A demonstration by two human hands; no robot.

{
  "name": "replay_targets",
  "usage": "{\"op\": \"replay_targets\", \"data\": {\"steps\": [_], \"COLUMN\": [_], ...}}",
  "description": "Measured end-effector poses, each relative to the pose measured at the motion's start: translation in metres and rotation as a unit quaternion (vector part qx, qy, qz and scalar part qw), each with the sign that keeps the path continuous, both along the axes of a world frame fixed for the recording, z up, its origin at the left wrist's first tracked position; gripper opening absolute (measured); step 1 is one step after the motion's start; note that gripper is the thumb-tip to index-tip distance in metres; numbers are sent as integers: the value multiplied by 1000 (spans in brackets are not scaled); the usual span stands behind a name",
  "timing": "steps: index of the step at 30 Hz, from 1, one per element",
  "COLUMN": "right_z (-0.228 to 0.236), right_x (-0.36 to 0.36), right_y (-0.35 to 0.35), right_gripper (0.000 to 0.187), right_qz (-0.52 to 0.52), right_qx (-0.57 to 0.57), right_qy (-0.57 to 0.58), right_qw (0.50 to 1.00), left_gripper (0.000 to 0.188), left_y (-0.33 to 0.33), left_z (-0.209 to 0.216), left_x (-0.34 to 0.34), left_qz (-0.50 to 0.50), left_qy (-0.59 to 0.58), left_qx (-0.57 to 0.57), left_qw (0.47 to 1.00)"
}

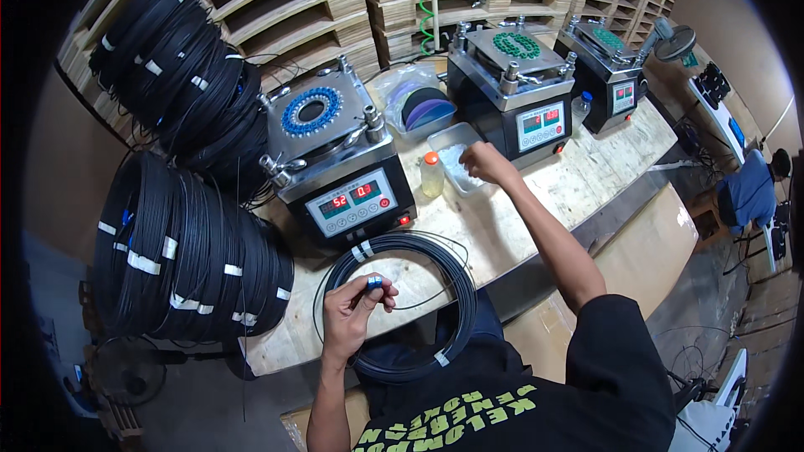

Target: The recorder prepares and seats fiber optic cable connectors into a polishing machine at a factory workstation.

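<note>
My left hand (350, 311) is raised over a coil of black cable (462, 318) at the bench's near edge. Its thumb and fingers pinch a small blue connector (374, 283) with a pale end. My right hand (486, 163) reaches over a clear plastic tub (463, 187) of whitish, crumpled-looking material. The fingers of that hand are curled down into it, and whatever lies between them is hidden. A small bottle with an orange cap (431, 174) stands just left of the tub. Behind the coil sits a polishing machine (347, 201) with a ring of blue pieces (311, 112) on top.
Tall stacks of black cable coils (188, 259) crowd the left side. Two more machines (523, 117) (615, 84) with green rings stand farther right. A container of coloured discs (419, 109) sits between machines. Cardboard (620, 259) lies right of the bench; another person (749, 188) sits beyond.
</note>
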State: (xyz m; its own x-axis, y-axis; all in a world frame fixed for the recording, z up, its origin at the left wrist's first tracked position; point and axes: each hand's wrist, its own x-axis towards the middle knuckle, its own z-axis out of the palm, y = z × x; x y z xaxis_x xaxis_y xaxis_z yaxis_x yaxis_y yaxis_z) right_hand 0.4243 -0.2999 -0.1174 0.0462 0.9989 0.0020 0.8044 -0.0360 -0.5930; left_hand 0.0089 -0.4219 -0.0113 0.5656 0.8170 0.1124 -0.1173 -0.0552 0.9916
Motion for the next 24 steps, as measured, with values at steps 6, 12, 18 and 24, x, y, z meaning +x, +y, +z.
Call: {"op": "replay_targets", "data": {"steps": [6, 12, 18, 24], "right_z": [-45, -53, -50, -24], "right_x": [-17, -4, -5, -9], "right_y": [15, 13, 7, -5], "right_gripper": [23, 17, 13, 13], "right_qz": [-50, -35, -73, -87], "right_qx": [-19, 24, 61, 65], "right_qy": [-83, -38, -39, -68], "right_qw": [995, 998, 995, 992], "left_gripper": [23, 25, 24, 25], "left_y": [-5, -2, 3, 4], "left_z": [-1, -2, 3, 8], "left_x": [-7, -1, 3, 8], "left_qz": [26, 12, 33, 39], "left_qy": [24, 41, 34, 19], "left_qx": [-13, -23, -17, -22], "left_qw": [999, 999, 999, 999]}}
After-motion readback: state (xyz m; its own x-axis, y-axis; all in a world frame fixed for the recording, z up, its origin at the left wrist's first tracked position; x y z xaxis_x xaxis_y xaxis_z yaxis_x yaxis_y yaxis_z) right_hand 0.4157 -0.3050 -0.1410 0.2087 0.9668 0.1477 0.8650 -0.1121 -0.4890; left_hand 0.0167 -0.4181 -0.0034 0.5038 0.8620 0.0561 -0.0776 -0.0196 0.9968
